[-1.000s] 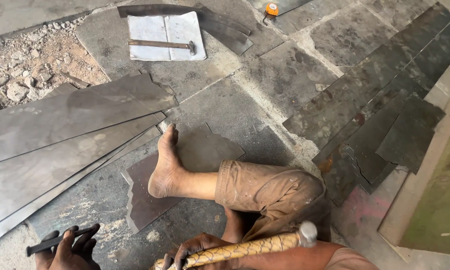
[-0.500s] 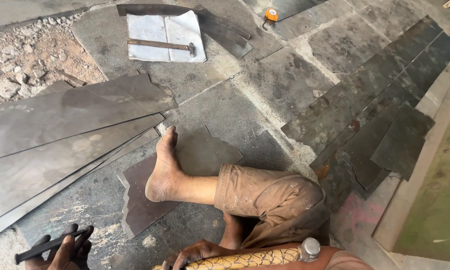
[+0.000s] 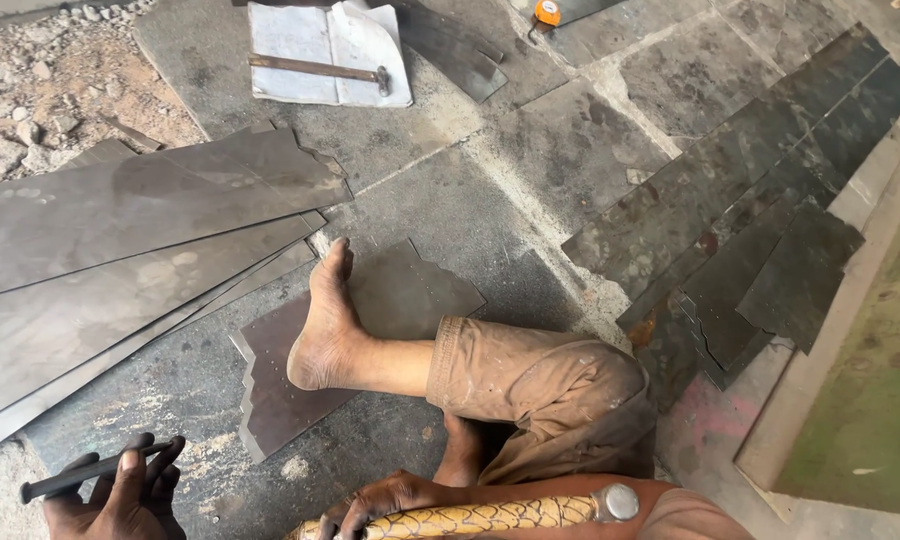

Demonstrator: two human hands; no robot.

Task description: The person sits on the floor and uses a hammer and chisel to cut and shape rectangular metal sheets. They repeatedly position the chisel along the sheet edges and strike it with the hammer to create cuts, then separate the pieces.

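Note:
My left hand (image 3: pixel 120 497) at the bottom left grips a thin dark metal rod (image 3: pixel 55 483) that points left. My right hand (image 3: pixel 385 497) at the bottom edge is closed around a yellow patterned handle (image 3: pixel 470 518) that ends in a silver metal cap (image 3: pixel 618 503). My bare foot (image 3: pixel 325 320) rests on a small notched metal sheet (image 3: pixel 270 390) lying on the stone floor, with my bent leg in brown trousers (image 3: pixel 540 390) to its right.
Long grey metal sheets (image 3: pixel 120 240) are stacked at the left. A hammer (image 3: pixel 320 68) lies on a white sheet (image 3: pixel 355 45) at the top. Dark cut plates (image 3: pixel 760 230) spread along the right beside a green panel (image 3: pixel 870 390). Rubble (image 3: pixel 40 80) fills the top left; an orange object (image 3: pixel 547 12) lies at the top.
The view has shifted slightly. My left hand with the rod has moved right, and the yellow handle has sunk lower toward the bottom edge.

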